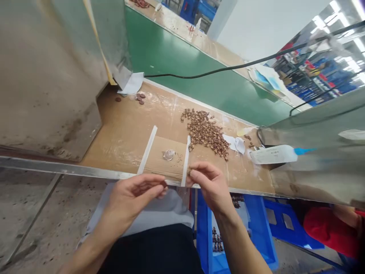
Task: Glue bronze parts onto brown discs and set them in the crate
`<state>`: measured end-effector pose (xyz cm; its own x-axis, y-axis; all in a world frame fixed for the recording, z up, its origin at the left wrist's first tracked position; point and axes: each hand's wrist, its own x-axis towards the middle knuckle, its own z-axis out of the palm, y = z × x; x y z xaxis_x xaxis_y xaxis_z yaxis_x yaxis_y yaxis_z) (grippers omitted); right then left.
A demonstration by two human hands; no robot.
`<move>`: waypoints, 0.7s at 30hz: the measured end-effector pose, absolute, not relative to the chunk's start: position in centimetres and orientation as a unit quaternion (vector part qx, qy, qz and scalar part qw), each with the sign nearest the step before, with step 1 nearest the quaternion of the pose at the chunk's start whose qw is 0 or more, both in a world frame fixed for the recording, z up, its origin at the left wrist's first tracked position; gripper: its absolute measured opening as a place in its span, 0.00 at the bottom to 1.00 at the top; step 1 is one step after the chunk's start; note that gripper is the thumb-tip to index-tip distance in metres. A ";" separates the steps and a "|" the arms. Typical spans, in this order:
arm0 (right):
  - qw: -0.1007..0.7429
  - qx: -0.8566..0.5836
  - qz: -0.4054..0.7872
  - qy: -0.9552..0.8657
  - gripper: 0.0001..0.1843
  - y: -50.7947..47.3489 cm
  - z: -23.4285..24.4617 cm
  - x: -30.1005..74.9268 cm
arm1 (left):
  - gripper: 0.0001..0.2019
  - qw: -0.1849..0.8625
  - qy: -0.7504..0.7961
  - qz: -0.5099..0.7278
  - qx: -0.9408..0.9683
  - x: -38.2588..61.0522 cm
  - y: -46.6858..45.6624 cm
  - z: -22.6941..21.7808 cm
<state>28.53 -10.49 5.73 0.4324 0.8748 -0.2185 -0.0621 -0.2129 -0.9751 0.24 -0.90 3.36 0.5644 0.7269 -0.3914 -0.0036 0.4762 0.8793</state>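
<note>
My left hand (pixel 139 196) is over the front edge of the bench, thumb and fingers pinched together; a small dark bit shows at the fingertips, too small to name. Right of it, my right hand (pixel 209 184) pinches a small copper-coloured part (pixel 189 172) between thumb and forefinger. Between and beyond the hands lies a cardboard pad (pixel 155 163), edged by two white tape strips. On the pad sit a small shiny round blob or dish (pixel 169 155) and tiny specks (pixel 179 159). A pile of small copper-coloured metal parts (pixel 207 133) spreads behind my right hand.
A white bottle with a blue nozzle (pixel 273 155) lies at the right, near crumpled white paper (pixel 234 144). Brown discs (pixel 139 97) lie far left. Below, a blue crate (pixel 264 236) holds rows of parts. A person's red garment (pixel 327 230) shows at right; a black cable (pixel 194 76) crosses behind.
</note>
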 end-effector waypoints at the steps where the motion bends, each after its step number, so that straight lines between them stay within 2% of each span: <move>1: 0.565 -0.616 0.470 -0.283 0.16 -10.4 5.7 27.0 | 0.12 0.758 0.411 0.247 0.442 1.3 -1.3 3.2; 4: 0.593 -0.566 0.531 -0.215 0.14 -10.1 5.7 23.7 | 0.15 0.755 0.413 0.274 0.430 4.2 -1.7 3.4; 7: 0.607 -0.550 0.540 -0.190 0.13 -9.8 5.6 22.5 | 0.13 0.744 0.411 0.292 0.438 5.1 -2.0 4.2; 12: 0.584 -0.559 0.549 -0.211 0.10 -9.6 5.4 22.5 | 0.11 0.737 0.418 0.291 0.444 4.3 -2.3 4.6; 18: 0.497 -0.546 0.621 -0.263 0.12 -9.6 6.2 24.0 | 0.12 0.875 0.326 0.176 0.313 3.9 -1.3 3.2; 21: 0.461 -0.533 0.647 -0.292 0.13 -9.8 6.3 25.4 | 0.12 0.910 0.297 0.133 0.259 3.9 -1.5 2.5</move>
<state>25.37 -9.79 6.27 -0.0078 0.9073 -0.4204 -0.2860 -0.4049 -0.8685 3.95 -1.48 2.50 0.7885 0.3955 -0.4710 -0.0885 0.8308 0.5494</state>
